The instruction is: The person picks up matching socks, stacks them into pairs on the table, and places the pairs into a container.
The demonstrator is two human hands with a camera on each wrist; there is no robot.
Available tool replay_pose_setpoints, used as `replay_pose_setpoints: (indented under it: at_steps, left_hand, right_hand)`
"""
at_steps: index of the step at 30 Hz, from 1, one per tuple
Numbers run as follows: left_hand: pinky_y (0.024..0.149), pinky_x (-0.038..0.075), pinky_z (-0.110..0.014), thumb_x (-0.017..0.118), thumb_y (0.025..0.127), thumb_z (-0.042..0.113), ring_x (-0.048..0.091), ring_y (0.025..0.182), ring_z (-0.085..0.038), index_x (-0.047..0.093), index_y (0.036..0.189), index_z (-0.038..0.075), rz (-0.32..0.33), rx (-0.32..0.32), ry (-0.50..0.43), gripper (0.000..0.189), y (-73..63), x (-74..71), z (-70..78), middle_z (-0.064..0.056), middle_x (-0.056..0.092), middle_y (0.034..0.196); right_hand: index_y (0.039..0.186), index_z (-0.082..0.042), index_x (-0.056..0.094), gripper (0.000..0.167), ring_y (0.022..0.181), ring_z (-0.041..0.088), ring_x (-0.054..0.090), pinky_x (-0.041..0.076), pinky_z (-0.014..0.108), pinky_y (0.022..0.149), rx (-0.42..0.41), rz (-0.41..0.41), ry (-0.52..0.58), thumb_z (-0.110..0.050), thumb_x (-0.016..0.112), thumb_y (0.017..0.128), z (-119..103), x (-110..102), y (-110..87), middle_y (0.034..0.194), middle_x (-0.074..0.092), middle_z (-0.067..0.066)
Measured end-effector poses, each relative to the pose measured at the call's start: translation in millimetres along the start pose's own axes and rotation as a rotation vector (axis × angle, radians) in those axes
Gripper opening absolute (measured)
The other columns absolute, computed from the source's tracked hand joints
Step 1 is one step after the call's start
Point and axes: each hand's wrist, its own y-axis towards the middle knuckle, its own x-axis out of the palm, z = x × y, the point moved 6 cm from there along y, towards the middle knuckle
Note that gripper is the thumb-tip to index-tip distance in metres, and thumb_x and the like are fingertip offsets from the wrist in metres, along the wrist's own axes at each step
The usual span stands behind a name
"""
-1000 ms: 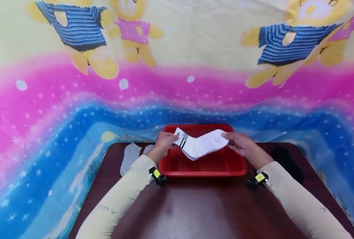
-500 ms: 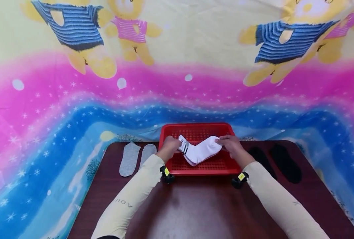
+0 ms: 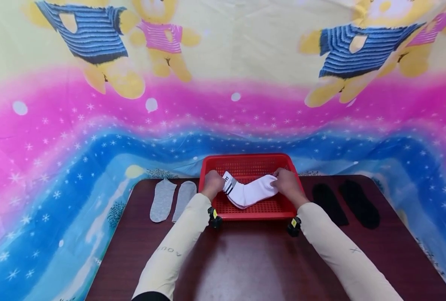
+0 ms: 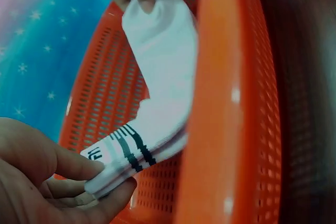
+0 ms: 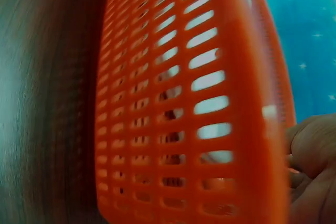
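Note:
A pair of white socks (image 3: 248, 194) with black stripes at the cuff lies layered together, held level inside the red plastic basket (image 3: 256, 216). My left hand (image 3: 213, 184) pinches the cuff end between thumb and fingers, plain in the left wrist view, where the two layers of the socks (image 4: 165, 72) show. At the toe end, my right hand (image 3: 287, 184) pinches the fabric. In the right wrist view the basket wall (image 5: 168, 98) covers most of the socks, and only part of my right hand (image 5: 315, 166) appears at the edge.
Two grey socks (image 3: 164, 200) lie flat left of the basket on the dark wooden table (image 3: 238, 259). Two black socks (image 3: 359, 204) lie to its right. A patterned cloth (image 3: 226, 113) hangs behind the table.
Both hands have lowered the white socks from above the basket down into it. The hands have drawn slightly closer together, and the right arm has moved left, uncovering one of the black socks.

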Motion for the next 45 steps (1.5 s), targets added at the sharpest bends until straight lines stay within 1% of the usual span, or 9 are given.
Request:
replay_pose_setpoints:
  at_steps: [7,11,14,18,24,31,36,40,45]
  left_hand:
    - [0.062,0.053,-0.036,0.060,0.089,-0.002,0.067,0.070,-0.025,0.057,0.070,0.006,0.067,0.168,0.254,0.021,8.7,15.2,-6.9,-0.014,0.067,0.072]
    - [0.059,0.053,-0.036,0.057,0.095,-0.002,0.070,0.069,-0.027,0.063,0.076,0.003,0.031,0.234,0.305,0.020,9.1,24.0,-7.3,-0.014,0.066,0.071]
    - [0.060,0.050,-0.032,0.058,0.098,0.001,0.068,0.069,-0.024,0.064,0.079,0.003,-0.040,0.207,0.352,0.020,4.2,27.2,-7.6,-0.012,0.064,0.071]
    - [0.069,0.057,-0.034,0.060,0.098,0.006,0.069,0.078,-0.025,0.068,0.086,0.002,-0.111,0.161,0.481,0.015,-8.7,27.1,-4.2,-0.013,0.066,0.079]
    - [0.088,0.059,-0.040,0.060,0.100,0.013,0.064,0.103,-0.028,0.069,0.114,-0.002,-0.142,0.186,0.733,0.022,-14.3,37.4,-3.8,-0.018,0.063,0.108]
    - [0.088,0.059,-0.035,0.073,0.090,0.018,0.056,0.108,-0.025,0.067,0.121,0.001,-0.177,0.205,0.903,0.035,-16.9,47.2,-3.8,-0.017,0.056,0.117]
    - [0.092,0.057,-0.039,0.073,0.090,0.018,0.058,0.110,-0.026,0.065,0.125,0.000,-0.148,0.353,0.873,0.040,-37.6,35.0,13.0,-0.016,0.061,0.117]
    - [0.100,0.053,-0.044,0.065,0.096,0.017,0.058,0.123,-0.029,0.054,0.142,-0.002,-0.092,0.533,0.828,0.052,-71.4,11.4,20.2,-0.015,0.063,0.132]
    - [0.108,0.047,-0.050,0.055,0.103,0.017,0.056,0.134,-0.035,0.051,0.147,-0.001,0.021,0.729,0.726,0.047,-112.0,-14.5,5.5,-0.016,0.063,0.139]
  right_hand:
    - [0.123,0.005,0.058,0.035,0.095,0.031,0.066,0.059,0.043,0.083,-0.021,-0.071,-0.082,-0.006,0.071,0.092,10,19,6.0,0.112,0.068,0.024]
    - [0.125,0.006,0.056,0.037,0.090,0.030,0.067,0.059,0.042,0.080,-0.019,-0.074,-0.111,-0.004,0.070,0.091,14,24,6.3,0.108,0.067,0.024]
    - [0.124,0.005,0.054,0.037,0.089,0.030,0.067,0.059,0.044,0.079,-0.029,-0.079,-0.132,-0.002,0.069,0.091,12,27,5.5,0.104,0.066,0.023]
    - [0.128,0.005,0.049,0.044,0.093,0.032,0.067,0.060,0.046,0.082,-0.046,-0.095,-0.213,0.000,0.070,0.090,8,31,3.1,0.100,0.063,0.021]
    - [0.133,0.010,0.047,0.043,0.106,0.039,0.063,0.059,0.050,0.088,-0.098,-0.068,-0.383,0.009,0.061,0.092,7,36,3.4,0.110,0.059,0.026]
    - [0.134,0.009,0.047,0.058,0.110,0.039,0.061,0.059,0.050,0.090,-0.159,-0.041,-0.421,0.004,0.076,0.084,7,28,1.2,0.115,0.058,0.026]
    - [0.128,0.008,0.054,0.041,0.111,0.038,0.061,0.056,0.051,0.095,-0.269,0.013,-0.307,-0.001,0.070,0.091,-1,6,-12.1,0.118,0.060,0.025]
    - [0.127,0.006,0.057,0.032,0.115,0.039,0.061,0.056,0.052,0.095,-0.353,0.042,-0.209,-0.003,0.064,0.097,-4,-18,-33.1,0.123,0.061,0.025]
    - [0.124,0.003,0.060,0.025,0.103,0.034,0.064,0.057,0.049,0.083,-0.402,0.114,-0.115,-0.008,0.060,0.102,12,-50,-65.1,0.122,0.062,0.023]
